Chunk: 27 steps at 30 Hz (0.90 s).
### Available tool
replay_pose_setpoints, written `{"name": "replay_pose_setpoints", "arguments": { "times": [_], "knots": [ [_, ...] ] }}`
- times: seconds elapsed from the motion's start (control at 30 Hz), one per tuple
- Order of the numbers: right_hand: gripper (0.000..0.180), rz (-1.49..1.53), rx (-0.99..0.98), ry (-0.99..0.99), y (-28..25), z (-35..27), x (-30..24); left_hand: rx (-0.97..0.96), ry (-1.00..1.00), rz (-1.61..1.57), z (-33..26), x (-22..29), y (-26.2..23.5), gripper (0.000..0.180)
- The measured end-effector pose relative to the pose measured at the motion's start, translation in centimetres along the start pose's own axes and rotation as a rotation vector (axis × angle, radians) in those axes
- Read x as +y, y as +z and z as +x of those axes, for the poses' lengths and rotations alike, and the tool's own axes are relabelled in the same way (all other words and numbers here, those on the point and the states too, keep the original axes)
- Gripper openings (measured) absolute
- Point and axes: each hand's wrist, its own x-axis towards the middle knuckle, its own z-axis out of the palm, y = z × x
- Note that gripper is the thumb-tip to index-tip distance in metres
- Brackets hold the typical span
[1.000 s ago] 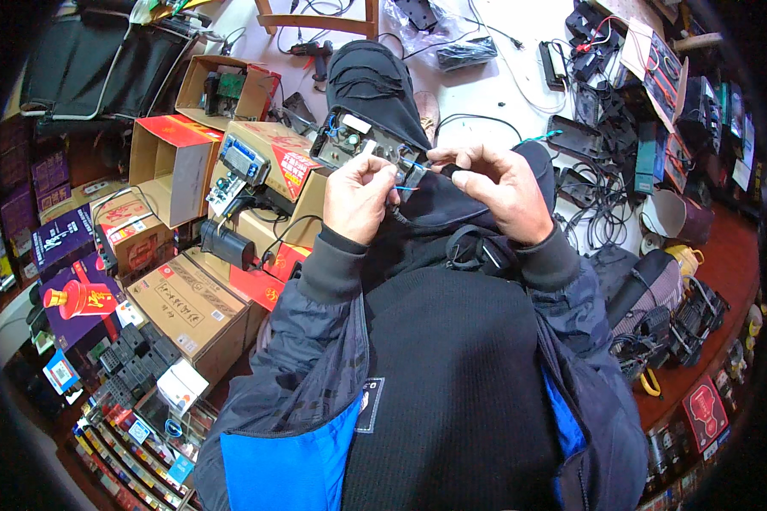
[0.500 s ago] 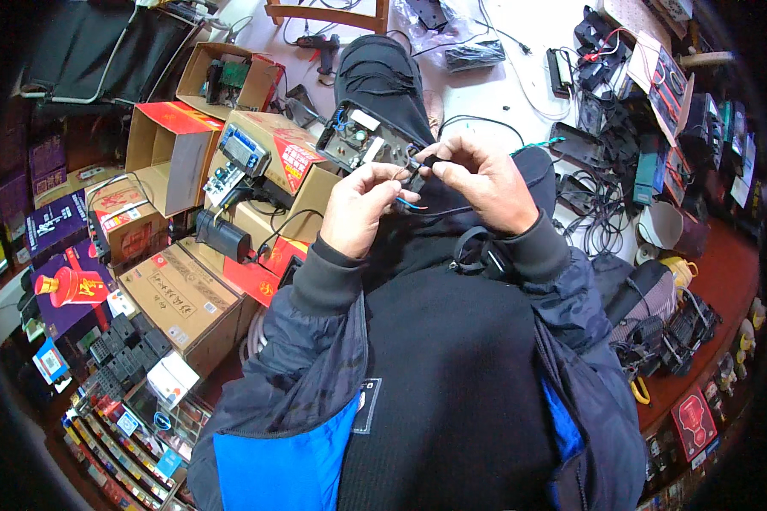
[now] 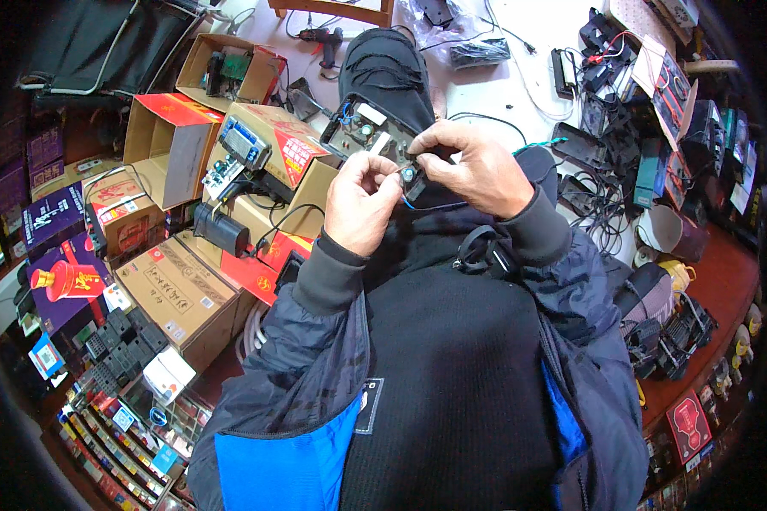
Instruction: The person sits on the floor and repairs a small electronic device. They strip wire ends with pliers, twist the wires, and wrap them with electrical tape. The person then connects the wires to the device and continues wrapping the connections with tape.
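— What do I have in hand?

— A small circuit board (image 3: 371, 132) with a white label and a few round parts on it, held up in front of my chest, above my raised knee (image 3: 389, 68) in dark cloth. A thin blue wire (image 3: 435, 205) curves away beneath it.

— And my fingers?

— My right hand (image 3: 477, 170) is closed over the board's near edge, fingertips curled tight on it. My left hand (image 3: 362, 200) pinches thumb and forefinger nearly shut on something small at that same edge; what it grips is too tiny for me to tell.

— What lies around?

— To my left, open cardboard boxes (image 3: 273, 153) with red flaps, one carrying a blue-topped module (image 3: 240, 140). Nearer the floor, purple cartons (image 3: 55, 277) and trays of small parts (image 3: 128, 400). To my right, a white table (image 3: 528, 77) with black adapters and tangled cables (image 3: 596, 204).
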Motion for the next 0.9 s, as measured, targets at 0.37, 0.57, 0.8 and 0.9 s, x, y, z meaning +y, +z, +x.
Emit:
{"name": "replay_pose_setpoints", "arguments": {
  "times": [0.37, 0.57, 0.8, 0.9],
  "knots": [
    [0.024, -0.285, -0.284, -0.125, -0.6, 2.8, -1.3, 0.026, 0.090, 0.116, -0.1, 0.4, 0.3, 0.034],
    [0.025, -0.317, -0.307, -0.139, -0.5, 2.8, -1.4, 0.089, 0.109, 0.237, 0.0, -0.1, 0.2, 0.018],
    [0.023, -0.343, -0.308, -0.089, -0.8, 2.6, -1.8, 0.045, 0.101, 0.271, 0.1, -0.1, -0.4, 0.016],
    [0.023, -0.266, -0.296, -0.061, -0.9, 2.6, -1.7, -0.014, -0.026, 0.094, 0.3, 0.1, -0.6, 0.015]
  ]
}}
